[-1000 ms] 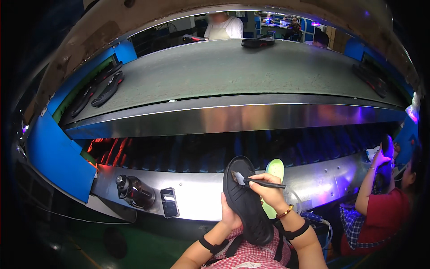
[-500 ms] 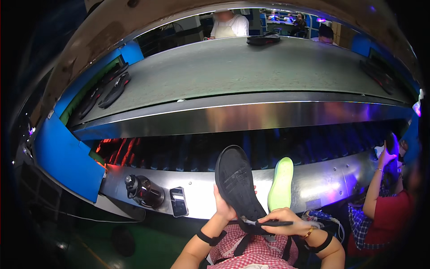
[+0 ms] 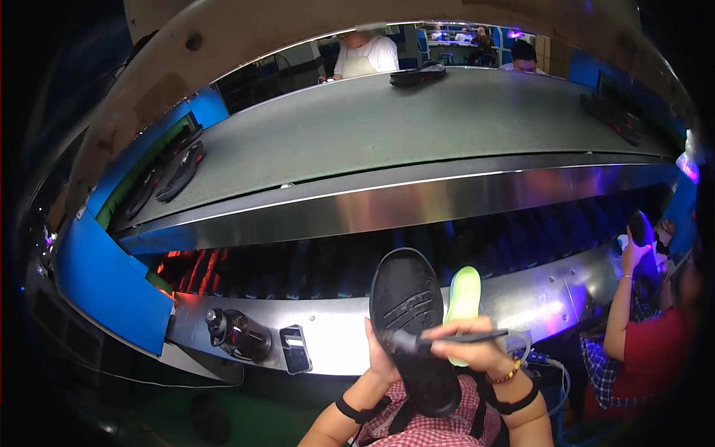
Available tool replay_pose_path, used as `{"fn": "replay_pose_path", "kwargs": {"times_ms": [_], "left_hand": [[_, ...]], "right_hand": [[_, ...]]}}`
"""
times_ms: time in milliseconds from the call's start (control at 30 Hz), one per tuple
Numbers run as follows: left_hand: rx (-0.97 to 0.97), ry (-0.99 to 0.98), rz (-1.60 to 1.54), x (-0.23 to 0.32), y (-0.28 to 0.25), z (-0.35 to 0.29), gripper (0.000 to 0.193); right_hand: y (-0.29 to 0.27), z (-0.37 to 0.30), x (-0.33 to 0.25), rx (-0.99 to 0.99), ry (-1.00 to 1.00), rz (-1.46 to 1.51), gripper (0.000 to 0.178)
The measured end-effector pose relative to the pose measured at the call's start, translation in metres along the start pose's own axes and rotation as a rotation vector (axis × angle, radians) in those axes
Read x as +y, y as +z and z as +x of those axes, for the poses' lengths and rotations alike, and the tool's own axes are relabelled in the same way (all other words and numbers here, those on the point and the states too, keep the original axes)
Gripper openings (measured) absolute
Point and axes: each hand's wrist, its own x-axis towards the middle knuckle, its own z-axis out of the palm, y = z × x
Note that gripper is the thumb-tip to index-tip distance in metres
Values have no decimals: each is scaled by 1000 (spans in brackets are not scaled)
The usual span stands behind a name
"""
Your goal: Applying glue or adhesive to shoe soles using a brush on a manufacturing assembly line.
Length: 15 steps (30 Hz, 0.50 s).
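My left hand [image 3: 381, 359] is closed on the left edge of a black shoe sole [image 3: 407, 289], whose wide end points away from me. The sole's lower end is over my checked apron. In my right hand [image 3: 475, 349] is a brush [image 3: 488, 337], gripped by its dark handle. Its blurred bristle end lies over the middle of the sole; whether it touches cannot be made out. Just beyond my right hand, a yellow-green sole [image 3: 465, 289] lies on the metal ledge, partly hidden by that hand.
A dark bottle [image 3: 238, 335] and a phone [image 3: 295, 350] are on the metal ledge [image 3: 328, 316]. Behind it runs a dark slot with a red glow at left. A grey conveyor belt [image 3: 335, 127] carries several black soles. A co-worker [image 3: 648, 343] sits at right; others are beyond the belt.
The brush has moved up from the lower end of the black sole to its middle. The sole has shifted slightly right and down, and stands straighter in view.
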Motion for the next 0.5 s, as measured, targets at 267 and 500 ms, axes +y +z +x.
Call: {"fn": "replay_pose_path", "kwargs": {"times_ms": [267,500], "left_hand": [[-163,38,-35,9,11,7,107],[-367,170,-155,18,15,13,114]], "right_hand": [[-3,-3,-3,-185,-122,36,23],[-10,-6,9,-358,-371,-186,22]]}}
